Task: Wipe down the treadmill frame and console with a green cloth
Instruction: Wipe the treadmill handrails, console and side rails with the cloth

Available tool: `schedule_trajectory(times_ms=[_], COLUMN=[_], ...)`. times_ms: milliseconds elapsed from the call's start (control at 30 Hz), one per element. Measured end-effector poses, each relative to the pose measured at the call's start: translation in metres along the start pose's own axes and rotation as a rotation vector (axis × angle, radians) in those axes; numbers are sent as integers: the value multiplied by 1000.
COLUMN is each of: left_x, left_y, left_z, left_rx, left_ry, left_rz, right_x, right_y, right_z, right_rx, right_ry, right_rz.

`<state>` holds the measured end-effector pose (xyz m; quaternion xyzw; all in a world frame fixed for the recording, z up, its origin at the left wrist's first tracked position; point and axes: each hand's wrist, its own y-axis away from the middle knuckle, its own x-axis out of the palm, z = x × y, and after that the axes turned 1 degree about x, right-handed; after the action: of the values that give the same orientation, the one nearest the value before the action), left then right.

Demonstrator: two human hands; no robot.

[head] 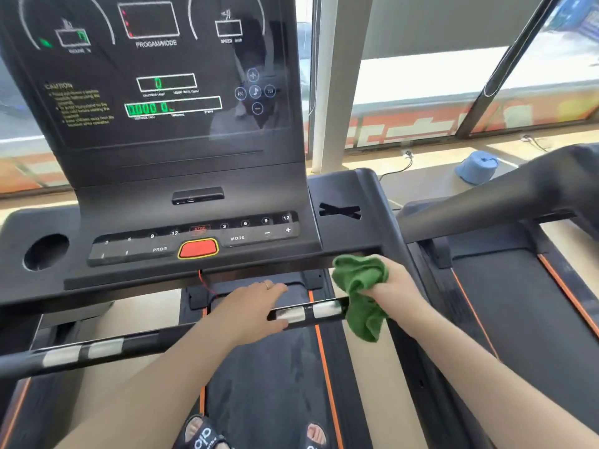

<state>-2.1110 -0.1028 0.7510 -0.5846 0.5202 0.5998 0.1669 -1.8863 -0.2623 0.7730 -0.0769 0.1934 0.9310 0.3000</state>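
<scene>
Left hand [256,303]: lying flat on the handlebar [301,314], fingers straight.
Right hand [393,283]: clutching bunched green cloth [361,293] beside the console [194,202] edge.

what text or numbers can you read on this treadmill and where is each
"PROGAM/MODE": console screen, under the top box
"SPEED": screen, upper right
"CAUTION": screen, left; lines beneath too blurred
"0": middle screen box
"0000 0": lower screen box; captions blurred
"3 6 9 12", twice: button panel
"PROG", "MODE", "-", "+": button panel
"STOP": above the red button, faint
</scene>
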Motion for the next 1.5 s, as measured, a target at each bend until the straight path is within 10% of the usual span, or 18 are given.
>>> schedule_trajectory(times_ms=[100, 200, 433, 1200, 1500], left_x=[-16, -34, -62, -70, -61], left_y=[-16, -34, -81, -125, -87], left_z=[-9, -11, 0, 14, 13], left_rx=[66, 103, 81, 133, 87], left_ry=[-6, -82, -180, -412, -420], left_rz=[-225, -392, -348, -333, -291], right_x=[-13, -14, 42, 73, -21], right_y=[-38, -84, -130, -167, -123], right_z=[30, 55, 25, 34, -24], right_rx=[125, -3, -237, -227, -338], right_ry=[-376, -136, 764, 558, 871], right_rz=[-268, -409, 43, -119, -241])
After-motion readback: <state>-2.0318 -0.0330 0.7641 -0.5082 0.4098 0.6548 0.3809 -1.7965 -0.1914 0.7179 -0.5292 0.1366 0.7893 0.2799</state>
